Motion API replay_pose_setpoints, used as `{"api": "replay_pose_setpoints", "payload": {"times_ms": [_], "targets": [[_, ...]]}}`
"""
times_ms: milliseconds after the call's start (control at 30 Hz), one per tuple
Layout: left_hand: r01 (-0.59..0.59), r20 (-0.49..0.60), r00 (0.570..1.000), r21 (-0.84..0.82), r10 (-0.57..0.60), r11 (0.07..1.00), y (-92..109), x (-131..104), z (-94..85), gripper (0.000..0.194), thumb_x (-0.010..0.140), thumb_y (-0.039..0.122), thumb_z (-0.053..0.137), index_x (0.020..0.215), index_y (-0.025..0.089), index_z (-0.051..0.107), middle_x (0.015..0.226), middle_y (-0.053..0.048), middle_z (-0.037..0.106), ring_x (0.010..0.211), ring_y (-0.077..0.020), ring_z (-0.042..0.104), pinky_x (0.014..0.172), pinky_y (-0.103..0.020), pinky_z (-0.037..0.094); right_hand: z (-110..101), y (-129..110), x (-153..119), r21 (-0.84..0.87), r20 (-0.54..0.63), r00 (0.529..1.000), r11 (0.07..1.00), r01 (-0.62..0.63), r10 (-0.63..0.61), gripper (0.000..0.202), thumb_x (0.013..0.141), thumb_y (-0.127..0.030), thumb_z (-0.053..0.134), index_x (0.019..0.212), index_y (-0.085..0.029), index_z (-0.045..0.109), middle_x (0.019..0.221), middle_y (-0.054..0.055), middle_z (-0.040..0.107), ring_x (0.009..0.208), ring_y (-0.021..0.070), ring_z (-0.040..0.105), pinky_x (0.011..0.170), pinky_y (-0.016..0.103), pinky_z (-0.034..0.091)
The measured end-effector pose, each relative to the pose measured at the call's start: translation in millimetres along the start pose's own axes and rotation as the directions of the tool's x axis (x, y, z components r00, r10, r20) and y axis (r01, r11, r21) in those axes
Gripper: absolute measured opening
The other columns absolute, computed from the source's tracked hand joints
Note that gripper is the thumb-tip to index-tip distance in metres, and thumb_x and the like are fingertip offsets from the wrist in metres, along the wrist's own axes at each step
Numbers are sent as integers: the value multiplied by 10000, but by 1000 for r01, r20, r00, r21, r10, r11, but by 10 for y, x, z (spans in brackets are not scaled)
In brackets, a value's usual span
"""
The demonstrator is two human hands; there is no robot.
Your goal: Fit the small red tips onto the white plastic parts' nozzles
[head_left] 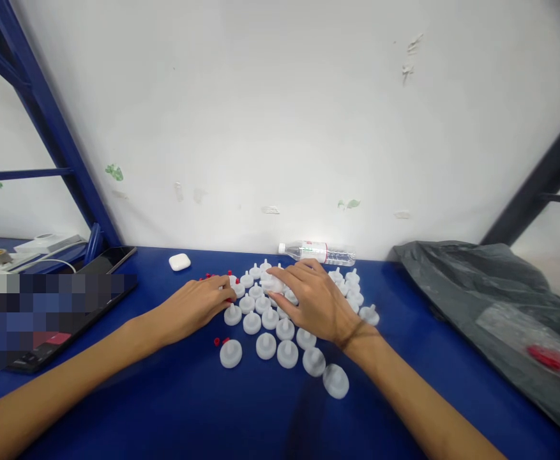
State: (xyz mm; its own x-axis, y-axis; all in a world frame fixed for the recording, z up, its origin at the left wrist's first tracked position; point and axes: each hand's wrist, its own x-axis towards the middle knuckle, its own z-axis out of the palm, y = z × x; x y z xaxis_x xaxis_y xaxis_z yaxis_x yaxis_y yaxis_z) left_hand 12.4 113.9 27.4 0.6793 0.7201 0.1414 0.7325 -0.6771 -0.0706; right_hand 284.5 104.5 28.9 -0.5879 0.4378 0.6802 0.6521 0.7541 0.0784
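Several round white caps with a spout (pixel 288 353) stand spread over the blue tabletop. Over the middle of them is my right hand (pixel 311 297), with thumb and fingers round a white cap (pixel 271 283). My left hand (pixel 200 303) is at the left edge of the group, its fingers bent down over small red pieces; red shows at the fingertips, but what they hold is too small to tell. Loose red pieces (pixel 217 342) lie nearer, beside a white cap (pixel 230 353).
A clear bottle (pixel 318 252) lies along the wall behind the caps. At the back left is a white case (pixel 179 262); a dark flat device (pixel 112 259) lies further left. A grey plastic bag (pixel 452 300) covers the right side. Blue metal posts (pixel 64 128) rise at the left.
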Motion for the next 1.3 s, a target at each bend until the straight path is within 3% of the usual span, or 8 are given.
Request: {"api": "replay_pose_setpoints", "payload": {"times_ms": [433,600,800,900,1133,1300], "targets": [[75,62,995,71,-80,995,10,-17,-68,165,988,206,455,969,211,619,960,-44,621,803,-193,624,593,-281,360,11,-25,1,19,37,999,1000,3,-4,335,968,-313,564,1258,-146,580,977,76,713,924,228,622,931,413,436],[128,63,989,119,-136,985,-35,-42,-183,183,985,278,467,925,207,625,921,-50,640,744,-206,635,573,-290,352,-2,-26,5,20,38,999,1000,-12,12,343,968,-313,562,1271,-152,571,983,74,712,937,232,624,935,415,436],[350,22,931,214,-363,912,-159,-18,-311,262,961,296,433,847,196,645,895,-98,677,742,-259,653,541,-300,354,-9,-30,8,23,35,999,1000,-9,8,331,966,-301,567,1262,-153,572,988,71,707,934,231,618,940,411,428],[412,78,893,257,-444,874,-235,-32,-294,247,933,267,439,852,180,655,899,-127,698,780,-296,677,556,-310,389,-4,-38,11,26,32,999,1000,-2,1,320,965,-293,568,1252,-151,575,971,61,704,916,223,613,942,406,421],[458,107,850,331,-515,825,-281,-81,-275,289,928,332,437,825,165,649,847,-156,717,770,-319,698,589,-334,438,6,-29,3,31,35,999,1000,0,-1,327,958,-287,578,1260,-161,570,951,54,700,901,223,604,932,410,423],[488,41,846,343,-532,802,-257,-68,-274,419,973,412,343,807,167,639,844,-176,715,743,-345,700,569,-360,432,-1,-34,4,37,50,999,999,-7,6,325,962,-294,573,1261,-168,569,951,65,702,904,227,613,930,427,429]]}}
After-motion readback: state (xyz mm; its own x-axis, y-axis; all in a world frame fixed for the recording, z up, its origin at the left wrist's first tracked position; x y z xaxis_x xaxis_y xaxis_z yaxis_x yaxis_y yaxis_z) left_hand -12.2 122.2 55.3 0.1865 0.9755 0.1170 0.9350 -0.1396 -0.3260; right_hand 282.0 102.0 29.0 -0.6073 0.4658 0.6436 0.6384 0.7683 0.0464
